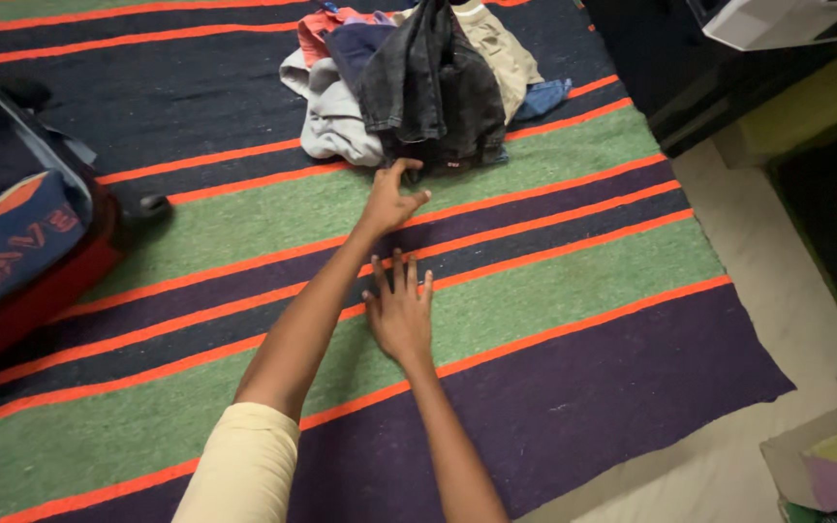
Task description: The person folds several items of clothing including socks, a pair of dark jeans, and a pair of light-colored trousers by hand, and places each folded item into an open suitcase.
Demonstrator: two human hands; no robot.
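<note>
My left hand point(391, 199) reaches forward over a striped rug point(573, 252), fingers curled apart just short of the lower edge of a dark denim garment point(430, 92). That garment lies on top of a pile of clothes point(336, 116) with grey, beige, blue and red pieces. The hand holds nothing. My right hand point(400, 312) rests flat on the rug nearer to me, fingers spread, empty. My left sleeve is pale cream.
An open red suitcase point(12, 242) with dark and blue contents lies at the left on the rug. A dark piece of furniture point(661, 68) stands at the far right. Pale floor point(777, 291) borders the rug's right edge, with cushions at the lower right.
</note>
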